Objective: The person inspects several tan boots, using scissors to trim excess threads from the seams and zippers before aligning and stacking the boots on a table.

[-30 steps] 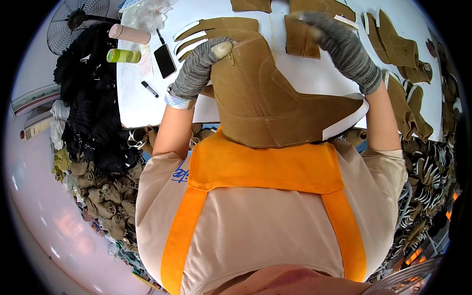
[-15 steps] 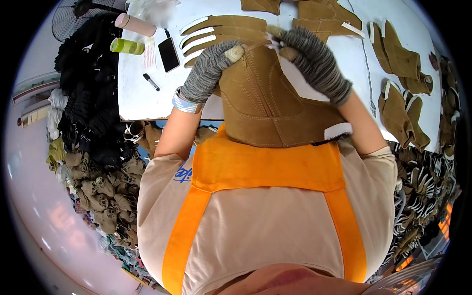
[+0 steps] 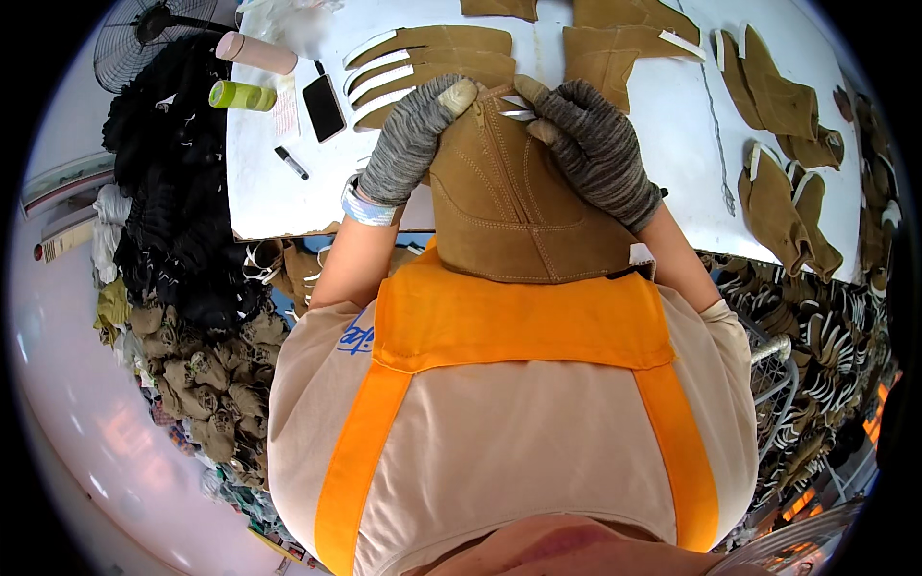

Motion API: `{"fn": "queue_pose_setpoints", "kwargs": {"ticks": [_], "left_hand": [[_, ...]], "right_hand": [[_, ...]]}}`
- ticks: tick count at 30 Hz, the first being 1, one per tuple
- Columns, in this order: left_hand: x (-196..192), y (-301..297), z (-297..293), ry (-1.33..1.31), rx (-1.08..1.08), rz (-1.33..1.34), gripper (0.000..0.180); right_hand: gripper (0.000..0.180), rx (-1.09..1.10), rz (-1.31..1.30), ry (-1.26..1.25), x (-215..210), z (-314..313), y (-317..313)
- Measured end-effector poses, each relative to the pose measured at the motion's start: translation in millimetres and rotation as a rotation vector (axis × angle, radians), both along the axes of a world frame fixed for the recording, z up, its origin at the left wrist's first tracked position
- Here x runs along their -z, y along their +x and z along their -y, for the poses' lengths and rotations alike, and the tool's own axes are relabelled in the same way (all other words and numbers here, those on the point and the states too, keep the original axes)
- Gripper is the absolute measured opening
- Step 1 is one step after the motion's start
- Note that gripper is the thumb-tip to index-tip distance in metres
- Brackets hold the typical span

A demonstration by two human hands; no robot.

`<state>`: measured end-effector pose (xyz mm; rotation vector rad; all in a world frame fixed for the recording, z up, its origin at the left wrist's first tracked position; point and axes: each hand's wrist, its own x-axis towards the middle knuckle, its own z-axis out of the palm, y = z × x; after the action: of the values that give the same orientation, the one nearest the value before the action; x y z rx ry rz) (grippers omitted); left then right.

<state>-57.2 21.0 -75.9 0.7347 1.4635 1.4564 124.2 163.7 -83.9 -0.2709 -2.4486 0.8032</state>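
A brown suede boot upper (image 3: 485,216) with a zipper (image 3: 501,158) down its middle stands over the table's near edge, against my orange apron (image 3: 523,322). My left hand (image 3: 411,134), in a grey knitted glove with pale fingertips, pinches its top edge left of the zipper. On the other side, my right hand (image 3: 597,149), gloved alike, has its thumb and fingers closed at the top right edge. A small shiny pointed metal piece (image 3: 519,114) shows by the right fingertips; its kind is unclear. The fingers partly hide the upper's top corners.
On the white table (image 3: 663,144) lie more brown uppers (image 3: 783,91), a phone (image 3: 324,108), a marker (image 3: 291,163), a green-capped bottle (image 3: 242,95) and a pink tumbler (image 3: 256,53). Black material (image 3: 168,192) is heaped left; piles of brown pieces (image 3: 216,374) flank me.
My right hand has come down slightly onto the upper's top right edge, its elbow drawing inward. The upper's lower right part has swung in toward the middle. My left hand keeps its pinch.
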Motion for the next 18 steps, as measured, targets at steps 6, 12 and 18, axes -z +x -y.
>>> {"fn": "queue_pose_setpoints", "kwargs": {"ticks": [6,12,18], "left_hand": [[13.0,-3.8,1.5,0.062,0.029,0.06,0.04],[24.7,-10.6,2.6,0.089,0.039,0.071,0.037],[16.3,-14.5,1.6,0.125,0.132,0.102,0.038]], "right_hand": [[0.037,0.012,0.0,0.042,-6.2,-0.9,-0.9],[0.033,-0.015,0.078,0.094,-21.7,-2.7,-7.9],[0.04,-0.053,0.014,0.125,-19.9,-4.3,-14.6]]}}
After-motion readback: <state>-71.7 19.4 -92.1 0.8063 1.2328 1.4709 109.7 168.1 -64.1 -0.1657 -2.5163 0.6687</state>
